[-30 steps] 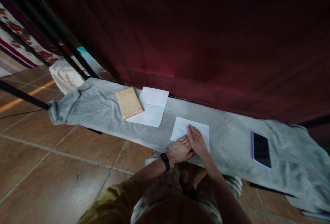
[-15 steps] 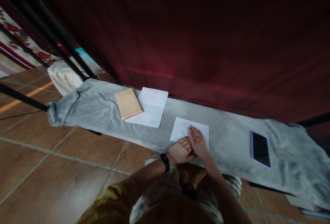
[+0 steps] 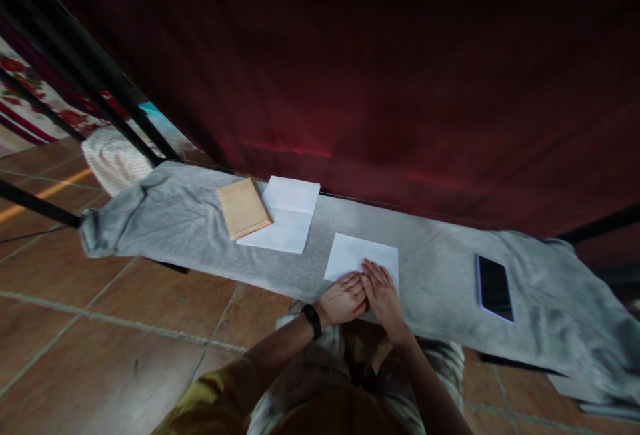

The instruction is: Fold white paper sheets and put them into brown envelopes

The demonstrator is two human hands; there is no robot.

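A folded sheet of white paper [image 3: 353, 253] lies on the grey cloth-covered bench in front of me. My left hand [image 3: 345, 298], with a black band on the wrist, rests flat at the paper's near edge. Beside it, my right hand [image 3: 381, 291] lies flat on the paper's right part, its fingers stretched out and touching the left hand. Both hands press from above and hold nothing between the fingers. The near edge of the paper is hidden under them.
To the left, a stack of creased white paper [image 3: 293, 221] lies partly under a tan packet or notebook [image 3: 243, 208]. A phone [image 3: 495, 288] lies to the right on the grey cloth [image 3: 430, 268]. A dark red curtain [image 3: 375, 121] hangs behind the bench; black metal bars [image 3: 40, 203] stand at left.
My left hand has turned from palm-up-like to flat, palm down, on the paper's near edge. My right hand has slid slightly toward me. The whole view has shifted a little.
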